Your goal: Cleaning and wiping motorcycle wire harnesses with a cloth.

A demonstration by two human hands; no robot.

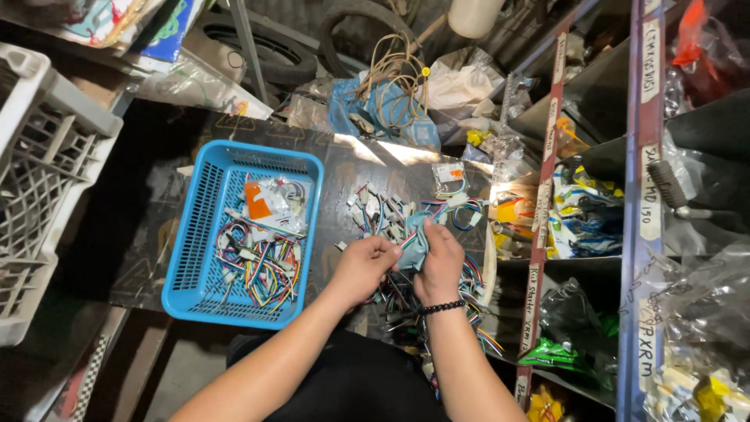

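At centre frame, the left hand and right hand both grasp a small clear bag over loose wires, right of a blue basket holding coloured wires and an orange-labelled packet.

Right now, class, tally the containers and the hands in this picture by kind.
Blue plastic basket: 1
Grey plastic crate: 1
Hands, left hand and right hand, both gripping a wire bundle: 2
Total: 4
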